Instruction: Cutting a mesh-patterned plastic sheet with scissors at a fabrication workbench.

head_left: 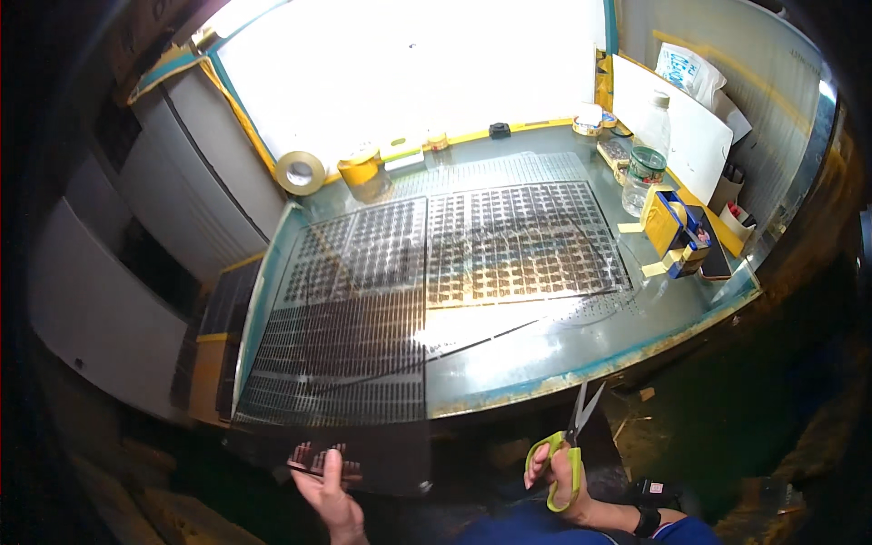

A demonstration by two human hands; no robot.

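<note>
My left hand [334, 495] pinches the near edge of a dark see-through film sheet [345, 350] printed with rows of small marks. The thumb is on top, and the fingers show dimly through the film from beneath. The sheet runs back from the hand over the table's front edge and lies on the left part of the glassy table top. In my right hand [565, 472] are scissors [578, 420] with yellow-green handles. Their blades point away from me, parted, just off the table's front edge. A second patterned film [522, 241] lies flat to the right of the dark sheet.
A bright white panel [409, 68] rises behind the table [509, 363]. A tape roll [300, 173] and a yellow roll [361, 171] stand at the back left. To the right are a plastic bottle [649, 154], a blue tape dispenser [674, 232] and a pen cup [738, 222].
</note>
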